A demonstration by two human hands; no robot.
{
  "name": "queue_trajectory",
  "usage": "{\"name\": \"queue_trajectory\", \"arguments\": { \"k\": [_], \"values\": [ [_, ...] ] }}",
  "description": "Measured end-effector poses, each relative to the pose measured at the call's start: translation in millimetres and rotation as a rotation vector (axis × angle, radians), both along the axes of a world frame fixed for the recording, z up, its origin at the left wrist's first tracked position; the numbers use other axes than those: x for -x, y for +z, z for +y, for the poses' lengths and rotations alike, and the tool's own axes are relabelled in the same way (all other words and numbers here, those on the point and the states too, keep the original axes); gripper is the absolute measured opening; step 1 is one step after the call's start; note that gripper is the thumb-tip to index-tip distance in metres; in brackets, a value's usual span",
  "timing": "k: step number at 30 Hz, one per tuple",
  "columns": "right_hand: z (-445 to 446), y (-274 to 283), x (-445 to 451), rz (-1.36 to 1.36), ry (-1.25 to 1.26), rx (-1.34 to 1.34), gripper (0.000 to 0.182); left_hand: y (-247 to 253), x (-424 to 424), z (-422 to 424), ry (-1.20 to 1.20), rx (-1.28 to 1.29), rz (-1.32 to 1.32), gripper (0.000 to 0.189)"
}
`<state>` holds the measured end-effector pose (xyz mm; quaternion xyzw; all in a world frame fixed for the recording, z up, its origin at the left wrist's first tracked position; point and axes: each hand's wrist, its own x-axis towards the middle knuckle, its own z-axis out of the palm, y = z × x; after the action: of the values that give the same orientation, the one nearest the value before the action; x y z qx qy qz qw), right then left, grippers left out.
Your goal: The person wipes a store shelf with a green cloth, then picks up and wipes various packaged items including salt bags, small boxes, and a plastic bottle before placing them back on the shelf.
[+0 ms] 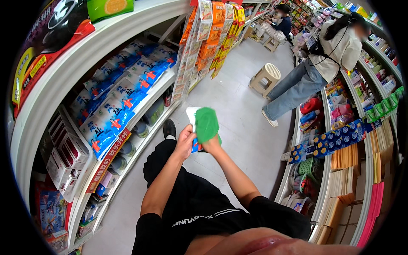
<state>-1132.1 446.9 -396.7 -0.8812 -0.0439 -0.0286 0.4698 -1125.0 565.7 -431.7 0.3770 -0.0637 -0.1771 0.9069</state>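
Observation:
My left hand (185, 142) grips the left edge of a white and blue plastic packet (192, 114), which looks like the salt packets on the shelf. A green cloth (206, 124), blurred, covers most of the packet's front. Behind and below the cloth is my right hand (213, 144), its fingers largely hidden by it; the cloth lies over that hand against the packet. To the left, rows of blue and white salt packets (116, 110) lie on a shelf.
Snack packets (212, 38) hang at the shelf's end. A beige plastic stool (266, 78) stands in the aisle beside a standing person (331, 54). Farther back sits another person (275, 25). Shelves with bottles (340, 111) and stacked paper goods (342, 181) line the right side.

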Motion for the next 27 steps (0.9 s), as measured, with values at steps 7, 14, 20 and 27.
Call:
{"name": "queue_trajectory", "arguments": {
  "k": [7,14,20,27],
  "values": [
    [-29.9,-36.2,-7.9,-0.279,-0.042,0.205,0.021,-18.6,9.4,-19.5,0.014,0.128,0.025,0.008],
    [6.7,-18.3,56.1,-0.328,0.083,0.228,0.023,-7.2,0.4,2.6,0.174,0.247,0.156,0.009],
    [-10.1,-22.6,3.5,-0.259,-0.024,0.146,0.028,-12.4,6.9,-1.2,-0.021,0.127,0.017,0.009],
    [-69.7,-35.9,-2.8,0.439,-0.175,-1.040,0.029,-1.4,13.9,2.7,-0.082,0.079,0.018,0.032]
  ]
}}
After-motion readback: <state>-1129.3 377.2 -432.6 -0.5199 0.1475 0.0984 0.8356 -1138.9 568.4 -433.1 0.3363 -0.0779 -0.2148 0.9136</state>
